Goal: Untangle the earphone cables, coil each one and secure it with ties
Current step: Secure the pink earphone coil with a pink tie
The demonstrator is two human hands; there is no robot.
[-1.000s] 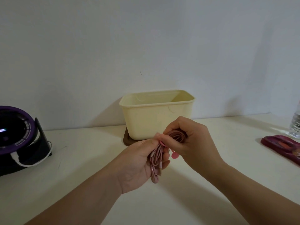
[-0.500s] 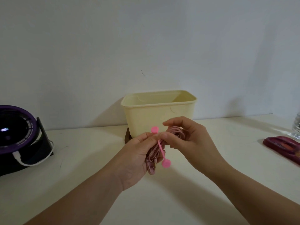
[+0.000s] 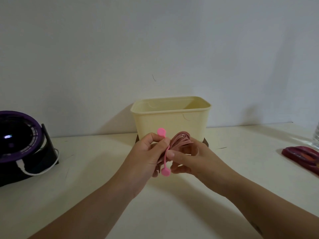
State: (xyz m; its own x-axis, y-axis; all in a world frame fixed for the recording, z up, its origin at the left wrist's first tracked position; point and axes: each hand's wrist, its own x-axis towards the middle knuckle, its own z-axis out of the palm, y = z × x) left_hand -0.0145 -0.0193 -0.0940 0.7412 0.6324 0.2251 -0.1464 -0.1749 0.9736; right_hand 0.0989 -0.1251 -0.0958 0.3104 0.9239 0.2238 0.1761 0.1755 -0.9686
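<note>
A coiled pink earphone cable is held above the table between both hands. A bright pink tie with a round tab at each end runs down across the front of the coil. My left hand grips the coil from the left, its thumb pressing the upper part of the tie. My right hand holds the coil from the right, thumb on the tie's middle and fingers curled near the lower tab. The coil's lower end is mostly hidden behind my hands.
A cream plastic tub stands on a brown base just behind my hands. A purple and black fan with a white cord sits at the far left. A dark red case and part of a clear bottle lie at the right.
The tie came out from under my fingers and now lies stretched down the coil with both tabs showing. Both hands rose slightly and my right hand shifted lower on the coil.
</note>
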